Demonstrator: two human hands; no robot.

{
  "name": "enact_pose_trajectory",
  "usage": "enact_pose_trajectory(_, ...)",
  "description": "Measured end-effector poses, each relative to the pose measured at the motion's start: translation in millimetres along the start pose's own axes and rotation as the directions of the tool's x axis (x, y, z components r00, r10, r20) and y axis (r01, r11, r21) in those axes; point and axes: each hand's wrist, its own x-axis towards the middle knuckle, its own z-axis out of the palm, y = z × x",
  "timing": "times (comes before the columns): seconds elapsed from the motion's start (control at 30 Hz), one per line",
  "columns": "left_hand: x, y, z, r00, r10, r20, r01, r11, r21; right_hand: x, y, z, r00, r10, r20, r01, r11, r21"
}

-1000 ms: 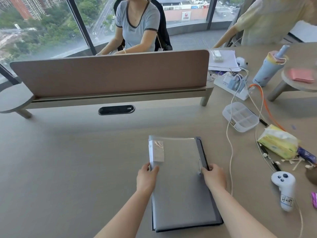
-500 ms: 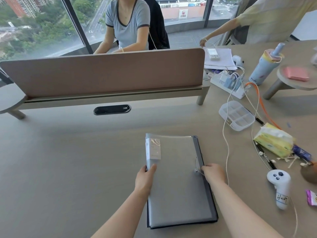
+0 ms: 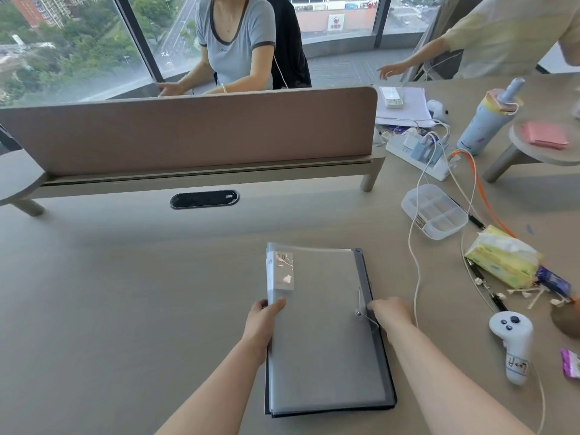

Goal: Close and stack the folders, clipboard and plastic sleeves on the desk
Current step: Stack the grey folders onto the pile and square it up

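Step in hand: squaring the stack (image 3: 326, 334), judged from the hands on its two long sides.
How to do it well: press both long edges inward together, evenly, so the translucent sleeve (image 3: 317, 340) on top settles flush over the dark folder (image 3: 364, 271) beneath; keep the sheets flat on the surface (image 3: 125, 293) and mind the string tie (image 3: 364, 312), which could snag under a finger.
Left hand (image 3: 262, 321): at 9 o'clock of the stack, thumb laid on the sleeve's top face, fingers curled down the edge, lightly gripping it.
Right hand (image 3: 390, 313): at 3 o'clock of the stack, fingers closed against the folder's right edge just beside the string tie; whether it pinches the string cannot be told.
Where the stack lies: flat on the surface, between the two hands, its far end running to 12 o'clock, its near end back under the forearms.
Alignment now: the dark folder shows past the sleeve along the right and near edges, so the pile looks not quite square.
Nearby: a white cable (image 3: 414, 277) at 3 o'clock, just beyond the right hand.
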Motion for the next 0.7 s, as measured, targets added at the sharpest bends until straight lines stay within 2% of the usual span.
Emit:
enact_pose_trajectory(0.17,5,4,-3,0.999,-0.053,-0.007,0.053,0.999,-0.010,-4,1,0,1.000,-0.003,0.020,0.002,0.999,0.053)
enact_pose_trajectory(0.37,6,11,3,0.992,-0.114,0.059,0.113,0.993,0.021,-6,10,10,1.000,-0.008,0.012,0.006,0.988,0.156)
enact_pose_trajectory(0.7,14,-2,2,0.993,-0.114,-0.020,0.114,0.993,0.002,-12,7,15,1.000,0.008,-0.003,-0.007,0.958,0.285)
